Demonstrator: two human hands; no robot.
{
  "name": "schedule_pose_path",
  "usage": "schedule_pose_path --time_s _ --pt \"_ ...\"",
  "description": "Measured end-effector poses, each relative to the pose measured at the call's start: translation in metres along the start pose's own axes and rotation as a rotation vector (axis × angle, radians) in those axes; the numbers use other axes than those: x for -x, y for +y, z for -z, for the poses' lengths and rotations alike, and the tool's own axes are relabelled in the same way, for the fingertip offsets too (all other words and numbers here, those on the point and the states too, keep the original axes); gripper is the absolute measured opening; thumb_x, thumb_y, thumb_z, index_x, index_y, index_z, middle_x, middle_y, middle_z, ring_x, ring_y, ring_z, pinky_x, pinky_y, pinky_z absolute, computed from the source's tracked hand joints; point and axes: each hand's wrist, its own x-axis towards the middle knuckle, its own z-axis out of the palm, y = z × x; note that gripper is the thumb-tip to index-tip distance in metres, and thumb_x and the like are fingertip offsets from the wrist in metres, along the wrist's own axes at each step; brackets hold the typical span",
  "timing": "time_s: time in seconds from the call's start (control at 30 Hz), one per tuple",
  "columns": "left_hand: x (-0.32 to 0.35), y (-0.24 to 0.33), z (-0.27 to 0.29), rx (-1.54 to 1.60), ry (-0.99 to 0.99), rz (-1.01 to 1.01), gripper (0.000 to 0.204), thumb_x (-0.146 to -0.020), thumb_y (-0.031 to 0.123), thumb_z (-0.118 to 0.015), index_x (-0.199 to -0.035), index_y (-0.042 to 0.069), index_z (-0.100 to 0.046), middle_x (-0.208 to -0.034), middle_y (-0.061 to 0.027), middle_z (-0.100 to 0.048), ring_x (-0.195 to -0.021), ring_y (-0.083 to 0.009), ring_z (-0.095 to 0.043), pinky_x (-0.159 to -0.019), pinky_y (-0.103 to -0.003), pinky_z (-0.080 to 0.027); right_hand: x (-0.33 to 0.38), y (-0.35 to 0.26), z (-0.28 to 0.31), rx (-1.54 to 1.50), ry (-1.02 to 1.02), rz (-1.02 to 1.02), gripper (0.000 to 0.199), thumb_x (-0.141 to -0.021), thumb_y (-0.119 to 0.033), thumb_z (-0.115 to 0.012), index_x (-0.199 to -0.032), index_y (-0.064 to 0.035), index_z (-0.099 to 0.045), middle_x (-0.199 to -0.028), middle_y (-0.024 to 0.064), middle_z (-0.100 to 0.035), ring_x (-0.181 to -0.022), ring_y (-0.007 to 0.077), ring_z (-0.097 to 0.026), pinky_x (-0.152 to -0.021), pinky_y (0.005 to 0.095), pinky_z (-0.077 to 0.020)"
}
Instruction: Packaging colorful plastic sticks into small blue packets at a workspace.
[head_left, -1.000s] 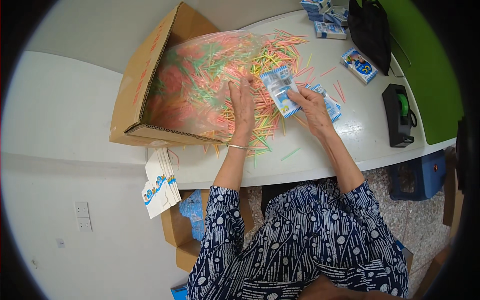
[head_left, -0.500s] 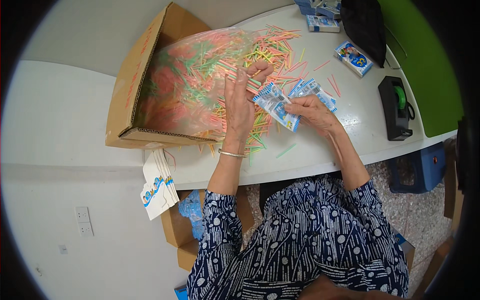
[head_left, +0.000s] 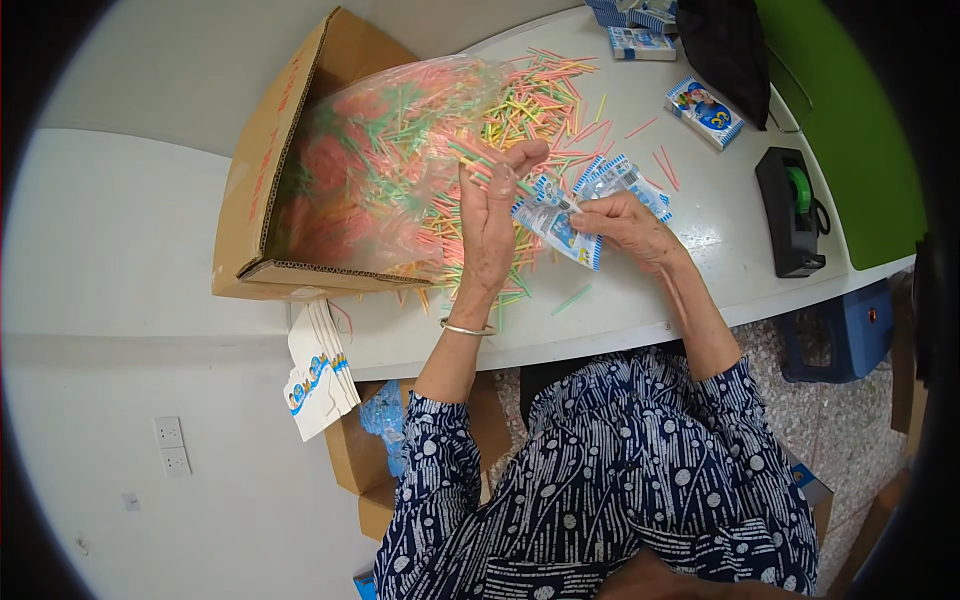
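Note:
A bundle of thin pink, green and pale sticks [head_left: 471,153] lies in my left hand [head_left: 487,222], its fingers closed round them over the loose pile. The right-hand ends of the bundle meet the mouth of a small blue and white plastic packet [head_left: 560,232]. How far the sticks go into the packet is hard to see. My right hand [head_left: 625,225] pinches this packet between thumb and fingers. Beneath and behind it, more such packets [head_left: 620,180] lie on the white table.
A cardboard box [head_left: 255,190] tips toward me, with a clear bag [head_left: 350,160] of coloured sticks spilling out. Loose sticks [head_left: 540,100] spread beside it. At right are a black tape dispenser [head_left: 790,215], a small printed box [head_left: 705,112] and a black cloth [head_left: 725,50]. Folded cartons [head_left: 320,375] hang at the left edge.
My left hand has shifted right, toward the packet, bringing the sticks to its mouth. My right hand stays almost in place, with the packet tilted slightly differently.

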Motion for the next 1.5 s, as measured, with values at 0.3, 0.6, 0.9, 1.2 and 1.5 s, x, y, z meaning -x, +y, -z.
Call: schedule_pose_path --time_s 0.3,0.6,0.9,1.2,1.5 --pt "0.005 0.000 0.001 0.102 0.054 -0.117 0.041 -0.100 0.026 -0.041 -0.119 -0.010 -0.045 -0.118 -0.0240 -0.057 -0.113 -0.0330 -0.057 -0.100 -0.042 -0.043 0.002 0.001 0.000 -0.033 -0.054 -0.011 0.030 -0.086 -0.024 -0.068 -0.099 0.0029 -0.070 -0.086 0.0032 -0.068 -0.078 0.0054 -0.059 -0.069 0.0205 -0.0451" --pt "0.016 -0.004 0.001 0.001 -0.055 0.091 0.037 -0.100 0.025 -0.040 -0.120 -0.006 -0.042 -0.120 -0.0157 -0.057 -0.116 -0.0235 -0.053 -0.098 -0.035 -0.041 0.004 0.001 0.001 -0.015 -0.063 0.038 0.028 -0.087 -0.024 -0.067 -0.098 0.0014 -0.070 -0.085 0.0003 -0.067 -0.079 0.0043 -0.056 -0.071 0.0199 -0.0429" --pt "0.020 -0.012 0.008 -0.174 -0.107 0.000 0.039 -0.094 0.019 -0.056 -0.127 0.000 -0.047 -0.119 -0.0132 -0.058 -0.113 -0.0197 -0.055 -0.096 -0.032 -0.043 0.002 0.010 0.001 -0.014 0.011 0.076 0.025 -0.089 -0.026 -0.064 -0.093 -0.0029 -0.071 -0.078 -0.0050 -0.060 -0.075 0.0017 -0.049 -0.066 0.0192 -0.0379" --pt "0.021 -0.004 0.005 -0.036 -0.110 0.242 0.039 -0.086 0.006 -0.064 -0.122 -0.001 -0.049 -0.109 -0.0073 -0.061 -0.099 -0.0112 -0.059 -0.084 -0.025 -0.050 0.008 0.001 -0.004 -0.023 0.023 0.080 0.028 -0.088 -0.021 -0.065 -0.106 0.0005 -0.068 -0.089 0.0003 -0.066 -0.080 0.0027 -0.056 -0.069 0.0194 -0.0436" --pt "0.018 -0.009 -0.008 -0.177 -0.154 0.248 0.036 -0.081 0.005 -0.067 -0.112 0.000 -0.051 -0.098 -0.0070 -0.062 -0.085 -0.0097 -0.059 -0.071 -0.024 -0.048 0.022 -0.009 -0.004 0.008 0.006 0.063 0.031 -0.084 -0.021 -0.069 -0.105 0.0011 -0.067 -0.089 0.0017 -0.067 -0.079 0.0032 -0.058 -0.069 0.0193 -0.0450"
